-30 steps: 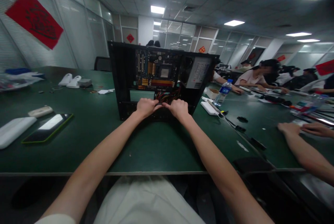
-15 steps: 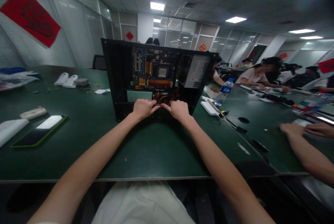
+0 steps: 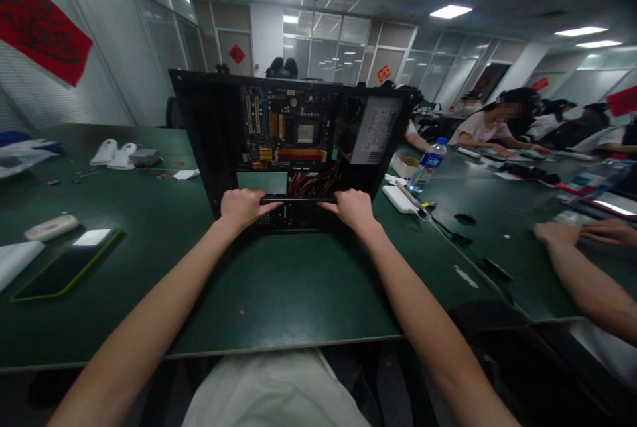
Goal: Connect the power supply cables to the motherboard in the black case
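Gripping rim of PC case (image 3: 301,216) w/ L hand (image 3: 242,207) & R hand (image 3: 354,207). Case blk, sits L of water btl (image 3: 428,165); dk mobo (image 3: 253,147), gray-labelled PSU (image 3: 375,128), reddish wires (image 3: 313,183) exposed.

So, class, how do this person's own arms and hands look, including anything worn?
The left hand and right hand are ungloved. The forearms show no watch, bracelet or sleeve in view. Pale, off-white cloth shows between them.
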Available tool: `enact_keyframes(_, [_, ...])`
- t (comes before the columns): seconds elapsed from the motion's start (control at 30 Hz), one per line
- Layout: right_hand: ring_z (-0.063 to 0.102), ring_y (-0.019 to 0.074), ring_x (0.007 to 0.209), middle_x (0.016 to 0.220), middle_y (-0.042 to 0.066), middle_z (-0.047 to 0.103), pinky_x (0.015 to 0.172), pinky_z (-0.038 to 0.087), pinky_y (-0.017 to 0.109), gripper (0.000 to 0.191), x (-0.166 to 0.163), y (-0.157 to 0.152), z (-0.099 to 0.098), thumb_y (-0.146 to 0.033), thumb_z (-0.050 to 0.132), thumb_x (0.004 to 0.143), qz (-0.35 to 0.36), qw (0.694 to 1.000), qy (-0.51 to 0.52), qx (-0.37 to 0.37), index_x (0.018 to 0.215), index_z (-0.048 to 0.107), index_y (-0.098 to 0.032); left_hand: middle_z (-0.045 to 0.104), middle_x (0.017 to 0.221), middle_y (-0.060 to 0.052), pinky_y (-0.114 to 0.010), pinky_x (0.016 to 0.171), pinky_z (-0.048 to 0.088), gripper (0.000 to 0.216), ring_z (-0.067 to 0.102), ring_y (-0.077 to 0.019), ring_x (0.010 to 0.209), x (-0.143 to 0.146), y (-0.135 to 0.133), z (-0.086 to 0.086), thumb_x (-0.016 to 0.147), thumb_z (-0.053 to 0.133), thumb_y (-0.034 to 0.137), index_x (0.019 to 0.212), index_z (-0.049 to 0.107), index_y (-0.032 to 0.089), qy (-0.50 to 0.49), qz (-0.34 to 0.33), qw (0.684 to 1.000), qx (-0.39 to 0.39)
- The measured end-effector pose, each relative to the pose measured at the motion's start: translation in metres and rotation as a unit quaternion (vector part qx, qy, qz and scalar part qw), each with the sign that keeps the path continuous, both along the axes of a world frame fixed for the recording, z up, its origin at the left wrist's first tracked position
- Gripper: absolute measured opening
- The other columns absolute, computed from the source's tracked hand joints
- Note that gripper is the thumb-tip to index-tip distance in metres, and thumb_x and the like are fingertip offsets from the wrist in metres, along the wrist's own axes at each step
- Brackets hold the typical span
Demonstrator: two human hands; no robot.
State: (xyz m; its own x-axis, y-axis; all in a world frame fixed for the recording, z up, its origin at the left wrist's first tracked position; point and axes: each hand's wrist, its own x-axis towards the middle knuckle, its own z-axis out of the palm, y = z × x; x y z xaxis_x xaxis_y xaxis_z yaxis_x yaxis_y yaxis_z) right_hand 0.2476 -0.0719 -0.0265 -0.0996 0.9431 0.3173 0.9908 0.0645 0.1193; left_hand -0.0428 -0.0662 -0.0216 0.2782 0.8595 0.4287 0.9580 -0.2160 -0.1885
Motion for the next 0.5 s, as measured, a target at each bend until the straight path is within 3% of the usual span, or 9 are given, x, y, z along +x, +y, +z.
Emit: enact_keyframes(0.5, [0.072, 0.0373, 0.102, 0.103, 0.028, 0.073, 0.084, 0.053, 0.039, 0.085, -0.0032, -0.0021, 0.0046, -0.078, 0.036, 0.097, -0.016, 1.000, 0.009, 0.001, 0.107, 0.079, -0.006, 0.078, 0.090, -0.013, -0.031, 0.067, 0.040, 0.077, 0.072, -0.0304, 0.081, -0.0024, 0.0005, -0.0040, 0.098, 0.029, 0.080, 0.094, 0.075, 0.019, 0.007, -0.035, 0.999, 0.024])
